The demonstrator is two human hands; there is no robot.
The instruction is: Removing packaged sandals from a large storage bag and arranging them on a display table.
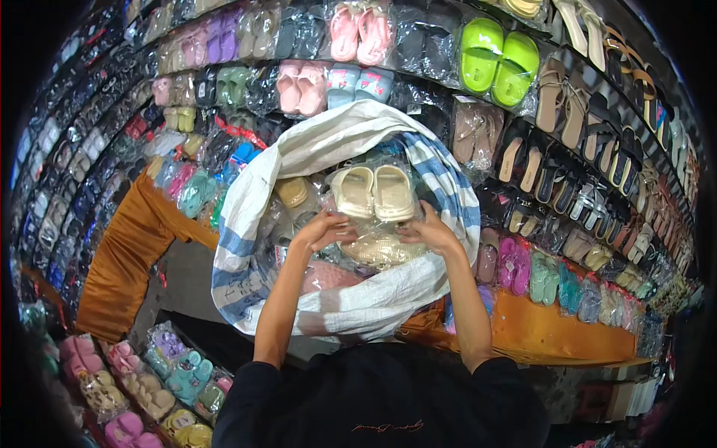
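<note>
A pair of cream slide sandals (375,193) in clear plastic lies on top of other wrapped footwear inside a large white-and-blue striped woven sack (336,131). My left hand (325,231) is at the lower left of the pair, its fingers spread and slightly blurred. On the other side, my right hand (430,229) has thumb and fingers apart near the pair's lower right corner. Neither hand shows a clear grip; contact with the plastic cannot be told. Below the cream pair are a wrapped beige woven-textured shoe (381,251) and a pink textured item (330,277). A tan sandal (292,192) is at the left.
Tiered racks of wrapped footwear surround the sack, including lime-green slides (498,61), pink sandals (361,33) and black flat sandals (521,154). Orange-brown satin cloth (126,257) covers a ledge at left, and an orange ledge (549,325) stands at right. More wrapped clogs (187,378) sit lower left.
</note>
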